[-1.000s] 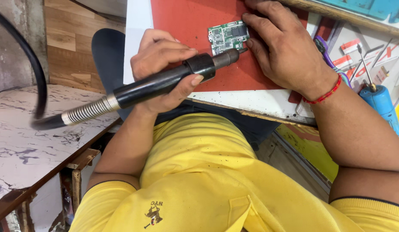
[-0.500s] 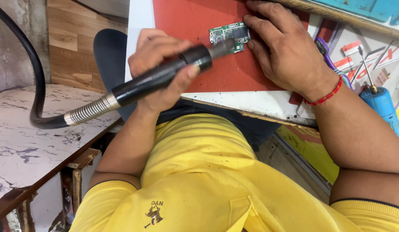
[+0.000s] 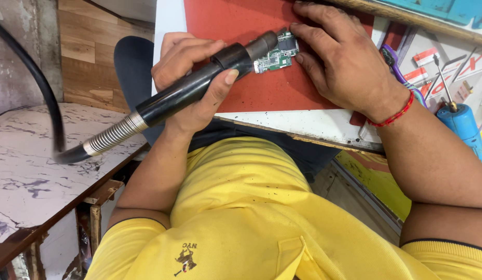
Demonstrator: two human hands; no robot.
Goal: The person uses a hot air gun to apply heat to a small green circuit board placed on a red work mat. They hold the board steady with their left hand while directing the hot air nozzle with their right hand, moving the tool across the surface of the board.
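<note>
My left hand grips the black handle of a hot-air tool, whose metal nozzle points at a small green circuit board. The board lies on a red mat on the white bench. My right hand, with a red thread band at the wrist, rests palm down on the mat, and its fingertips press the board's right edge. A ribbed metal collar and a thick black hose trail from the tool to the left.
A blue-handled tool and small red and white packets lie at the right of the bench. A marbled table top stands to the left, below bench level. My yellow shirt fills the foreground.
My left hand has swung the tool's nozzle up and to the right, from below the board onto its left end. The right hand has stayed on the board.
</note>
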